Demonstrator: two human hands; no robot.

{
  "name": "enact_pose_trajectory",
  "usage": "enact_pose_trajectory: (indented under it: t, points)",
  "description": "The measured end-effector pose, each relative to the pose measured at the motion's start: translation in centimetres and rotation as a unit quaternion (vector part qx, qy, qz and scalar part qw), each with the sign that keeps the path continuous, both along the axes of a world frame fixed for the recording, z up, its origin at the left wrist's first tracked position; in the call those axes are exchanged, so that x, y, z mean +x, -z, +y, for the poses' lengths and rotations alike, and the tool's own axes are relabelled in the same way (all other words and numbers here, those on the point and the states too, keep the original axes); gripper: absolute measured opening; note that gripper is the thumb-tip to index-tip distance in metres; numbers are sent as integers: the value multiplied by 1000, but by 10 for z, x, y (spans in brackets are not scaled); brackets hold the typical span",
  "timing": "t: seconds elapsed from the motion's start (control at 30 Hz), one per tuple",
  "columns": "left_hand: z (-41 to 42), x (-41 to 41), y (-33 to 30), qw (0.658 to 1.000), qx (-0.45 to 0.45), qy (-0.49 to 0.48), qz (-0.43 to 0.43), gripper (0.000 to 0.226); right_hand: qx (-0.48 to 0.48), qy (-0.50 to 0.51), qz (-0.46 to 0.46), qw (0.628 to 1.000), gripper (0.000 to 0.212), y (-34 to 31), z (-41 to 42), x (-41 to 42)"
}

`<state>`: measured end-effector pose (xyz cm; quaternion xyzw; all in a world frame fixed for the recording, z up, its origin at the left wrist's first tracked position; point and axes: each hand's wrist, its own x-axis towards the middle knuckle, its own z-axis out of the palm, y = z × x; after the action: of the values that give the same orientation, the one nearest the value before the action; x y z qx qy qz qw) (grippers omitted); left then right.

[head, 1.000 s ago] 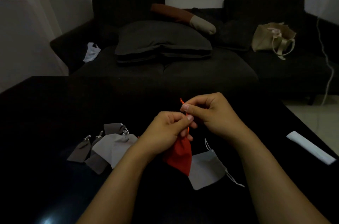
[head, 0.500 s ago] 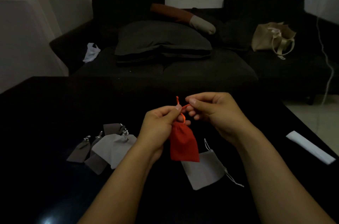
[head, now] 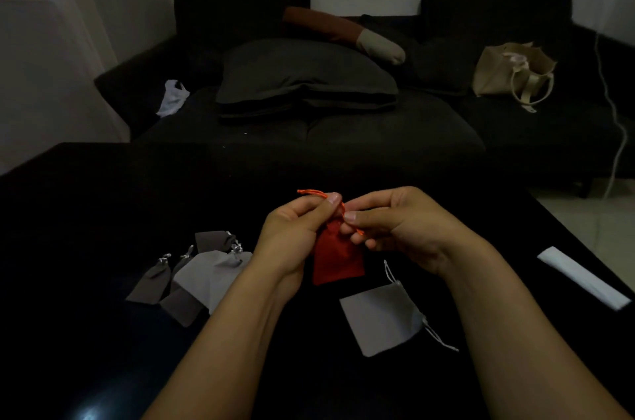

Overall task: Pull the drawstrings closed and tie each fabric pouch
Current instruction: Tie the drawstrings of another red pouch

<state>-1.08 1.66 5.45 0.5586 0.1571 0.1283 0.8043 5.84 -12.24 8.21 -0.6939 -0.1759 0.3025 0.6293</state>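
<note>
A small red pouch (head: 336,258) hangs above the black table (head: 86,213), its neck gathered between both hands. My left hand (head: 295,234) pinches one orange drawstring (head: 311,192), whose end sticks out to the left. My right hand (head: 395,223) pinches the other orange cord close to the pouch's neck. A light grey pouch (head: 381,321) with loose white strings lies flat just below the red one. A heap of several grey and brown pouches (head: 196,278) lies at the left, partly behind my left forearm.
A white folded strip (head: 584,277) lies near the table's right edge. Beyond the table stands a dark sofa (head: 309,131) with pillows, a beige tote bag (head: 508,76) and a white plastic bag (head: 173,98). A white cable (head: 615,131) hangs at the right.
The red pouch has swung from tilted left to hanging straight below my hands. My hands have drawn the orange strings apart, the left end now pointing leftward.
</note>
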Motion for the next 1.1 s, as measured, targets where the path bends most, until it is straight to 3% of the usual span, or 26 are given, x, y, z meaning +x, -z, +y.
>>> enact_pose_trajectory:
  t: [0.2,0.4,0.67,0.83,0.9,1.03,1.1]
  points:
    - [0,-3,-3,1000,-14,17,-21,10,-30,-7,-49,998,11,-2,0,-3]
    - [2,-6,-6,998,28,37,-41,13,-21,-2,-69,997,9,-2,-5,0]
    - [1,-8,-11,995,3,73,-69,20,18,-42,-26,999,18,0,-13,4]
    - [1,-7,-10,990,96,16,-106,14,30,-46,-21,998,6,1,-7,4]
    - [2,-5,-9,980,159,-17,-119,14,34,-30,-12,999,16,1,-4,5]
    - [5,-3,-3,948,274,-104,-128,18,19,-17,-27,999,20,-1,0,2]
    - [2,-3,-2,916,344,-157,-136,16,18,-13,-46,999,19,-2,2,0]
